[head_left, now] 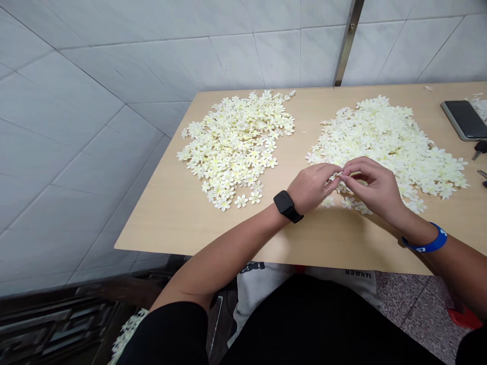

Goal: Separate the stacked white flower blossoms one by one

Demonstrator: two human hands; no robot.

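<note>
My left hand, with a black watch on its wrist, pinches a small white artificial flower between thumb and fingers. Fingertips of my right hand meet it at the same flower, also closed in a pinch. Most of that flower is hidden by the fingers. Just behind my right hand spreads a pile of pale cream flowers on the right of the table. Another pile of similar flowers with yellow centres lies to the left of my hands.
The light wooden table stands against a tiled wall. A phone lies at the far right, with a key beside it. More white flowers show below the table at the lower left.
</note>
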